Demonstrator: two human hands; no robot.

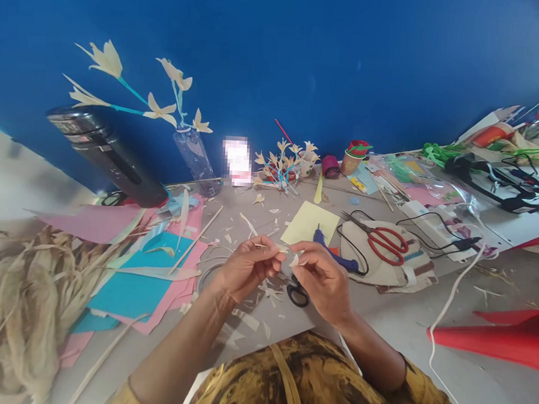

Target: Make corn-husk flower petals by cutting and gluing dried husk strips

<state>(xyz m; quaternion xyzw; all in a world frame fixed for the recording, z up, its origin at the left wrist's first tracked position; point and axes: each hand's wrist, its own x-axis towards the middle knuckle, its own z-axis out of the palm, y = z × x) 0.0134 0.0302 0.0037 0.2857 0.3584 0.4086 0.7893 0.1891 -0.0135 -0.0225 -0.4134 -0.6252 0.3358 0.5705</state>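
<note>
Over the middle of the table, my left hand (252, 266) pinches a small cream piece (283, 249), which looks like dried husk. Just to the right, my right hand (326, 283) has thumb and finger closed on a small pale petal (295, 260). The two pieces are very near each other; whether they touch I cannot tell. Below my right hand lies a pair of scissors with black handles (298, 296), partly hidden. Strips and pale scraps (271, 292) are scattered under my hands. A yellow paper sheet (309, 222) and a blue glue gun (334, 250) lie just beyond my right hand.
Husk flowers stand in a clear bottle (197, 159) beside a dark flask (109, 157). More flowers (283, 166) cluster at the back. Red-handled scissors (387, 244) rest on a cloth (383, 268). Blue paper (134, 285) and heaped husks (20, 297) are left; a power strip (435, 229) is right.
</note>
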